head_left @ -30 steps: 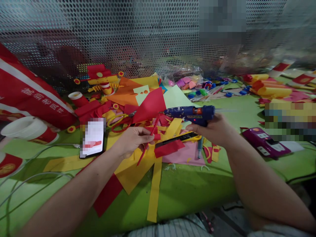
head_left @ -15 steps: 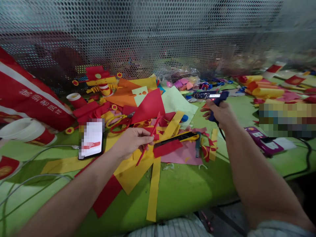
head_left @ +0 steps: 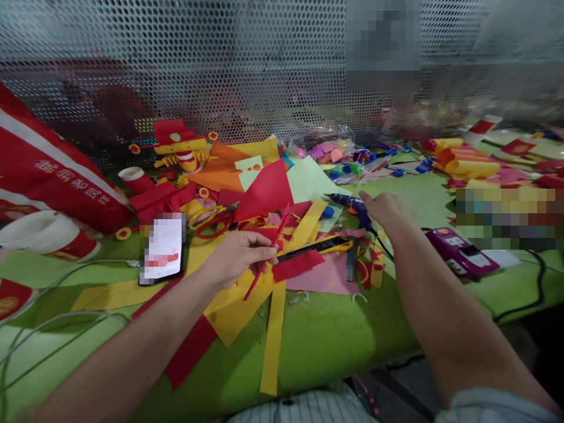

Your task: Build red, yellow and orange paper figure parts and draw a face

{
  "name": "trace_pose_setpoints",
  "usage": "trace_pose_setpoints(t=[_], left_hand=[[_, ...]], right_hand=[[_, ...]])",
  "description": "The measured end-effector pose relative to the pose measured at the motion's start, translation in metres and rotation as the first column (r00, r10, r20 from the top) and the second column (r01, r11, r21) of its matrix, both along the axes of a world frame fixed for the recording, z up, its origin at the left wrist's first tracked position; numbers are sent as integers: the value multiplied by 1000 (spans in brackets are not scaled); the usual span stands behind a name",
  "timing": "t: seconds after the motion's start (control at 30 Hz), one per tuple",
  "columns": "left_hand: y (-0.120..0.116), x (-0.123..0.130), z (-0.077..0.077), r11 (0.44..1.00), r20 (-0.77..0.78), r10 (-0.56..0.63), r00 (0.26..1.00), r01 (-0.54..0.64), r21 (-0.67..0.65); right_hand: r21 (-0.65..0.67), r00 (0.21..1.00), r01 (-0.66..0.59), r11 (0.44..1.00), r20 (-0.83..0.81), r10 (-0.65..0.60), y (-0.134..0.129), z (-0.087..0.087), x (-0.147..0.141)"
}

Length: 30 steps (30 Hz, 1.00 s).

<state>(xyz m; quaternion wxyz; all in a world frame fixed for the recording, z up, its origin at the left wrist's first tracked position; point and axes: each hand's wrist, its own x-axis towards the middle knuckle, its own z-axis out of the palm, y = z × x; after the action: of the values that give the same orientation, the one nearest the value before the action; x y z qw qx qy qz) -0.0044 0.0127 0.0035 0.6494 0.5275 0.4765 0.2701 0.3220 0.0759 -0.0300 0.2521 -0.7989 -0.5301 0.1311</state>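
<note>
Between thumb and fingers, my left hand (head_left: 247, 255) pinches a thin red strip (head_left: 252, 286), which slants over yellow paper (head_left: 229, 323). My right hand (head_left: 385, 207) is blurred beside the dark blue glue gun (head_left: 361, 212); whether its fingers touch anything is unclear. The gun lies on the table with its nozzle to the left. A yellow and black utility knife (head_left: 335, 244) lies on red and pink paper right of my left hand. Yellow-and-red-handled scissors (head_left: 215, 220) are behind my left hand.
A phone (head_left: 163, 249) with a cable lies at left, near a white-and-red cup (head_left: 48, 235) and a red bag (head_left: 57, 170). At right is a purple device (head_left: 462, 252) with a black cord. A perforated metal panel (head_left: 264, 64) stands behind the table (head_left: 335, 341).
The glue gun was in my right hand and now rests on the table, farther left and lower, nozzle visible. My left hand still pinches the red strip, barely moved.
</note>
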Motion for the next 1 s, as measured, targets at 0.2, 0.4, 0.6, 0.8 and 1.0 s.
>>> trace_pose_setpoints(t=[0.2,0.4,0.6,0.8,1.0], left_hand=[[-7,3,1,995,26,-78,997,76,58],[-11,5,2,993,66,-110,992,107,43],[-12,5,2,990,65,-134,989,131,47],[-12,5,2,982,58,-183,981,180,55],[-11,4,1,970,48,-238,970,235,60]], right_hand=[[241,782,-396,886,-417,463,-43,23,-90],[312,222,-600,737,-820,528,-70,22,-145],[324,159,-580,747,-855,494,-67,16,-140],[335,103,-521,785,-888,448,-67,18,-139],[382,30,-500,777,-889,457,-63,16,-134]])
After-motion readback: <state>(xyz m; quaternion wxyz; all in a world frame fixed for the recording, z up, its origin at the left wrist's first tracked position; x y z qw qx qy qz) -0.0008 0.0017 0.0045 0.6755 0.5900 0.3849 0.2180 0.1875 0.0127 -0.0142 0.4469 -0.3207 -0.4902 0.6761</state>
